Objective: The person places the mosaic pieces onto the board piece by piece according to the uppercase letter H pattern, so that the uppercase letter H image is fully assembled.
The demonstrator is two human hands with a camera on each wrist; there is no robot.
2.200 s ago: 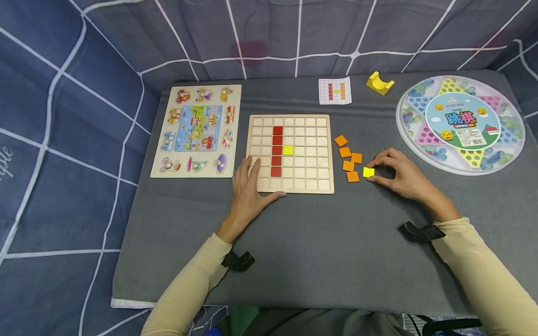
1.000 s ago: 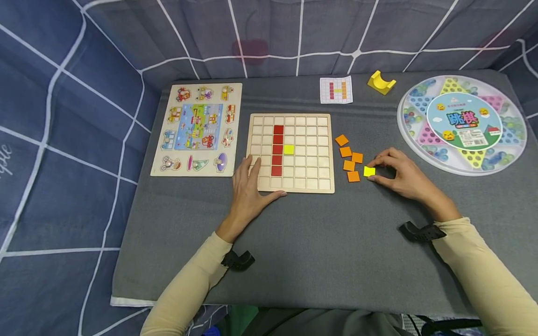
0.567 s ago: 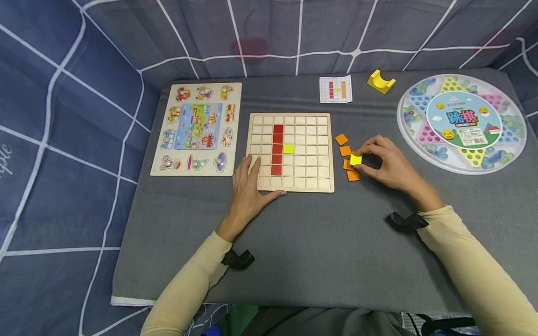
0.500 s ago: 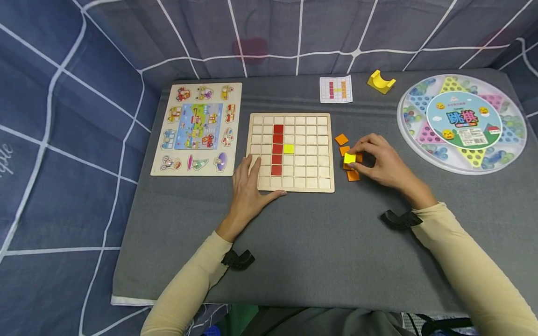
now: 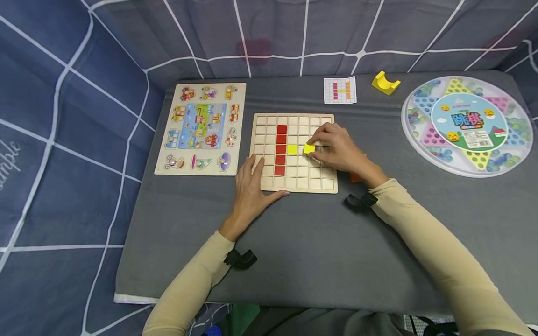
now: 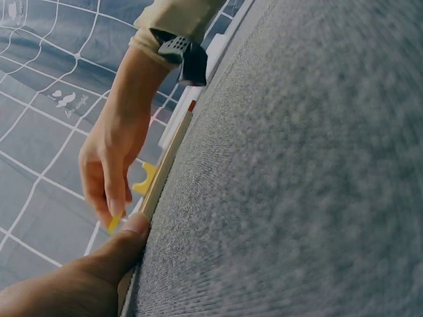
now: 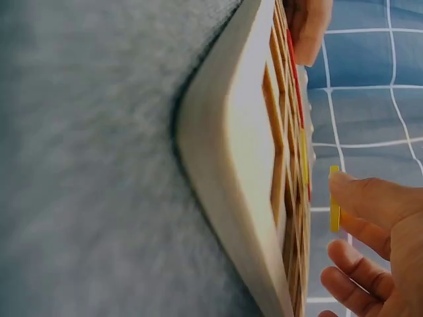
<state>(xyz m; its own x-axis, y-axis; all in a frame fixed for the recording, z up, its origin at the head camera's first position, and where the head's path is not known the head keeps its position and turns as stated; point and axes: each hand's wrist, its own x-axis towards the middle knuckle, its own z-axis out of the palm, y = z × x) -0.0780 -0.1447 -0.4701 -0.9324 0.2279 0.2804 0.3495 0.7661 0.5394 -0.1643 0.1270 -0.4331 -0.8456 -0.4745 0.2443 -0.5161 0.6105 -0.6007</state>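
- Right hand (image 5: 336, 148): thumb and fingers nearly together, pinching the held tile (image 5: 309, 148), yellow, between their tips.
- Held tile: over the board (image 5: 303, 182), right of the set tile; right-wrist view shows it apart from the board.
- Left hand (image 5: 251, 191): fingers extended, thumb spread, gripping nothing; rests against the board's near left corner.
- Red tiles (image 5: 280, 150): five, in one column on the board.
- Set tile (image 5: 292, 149): yellow, seated just right of the middle red one.
- Orange tiles (image 5: 356, 178): on the counter (image 5: 302, 252) beside the board, mostly hidden by the right arm.
- Pattern card (image 5: 340, 91): beyond the board.
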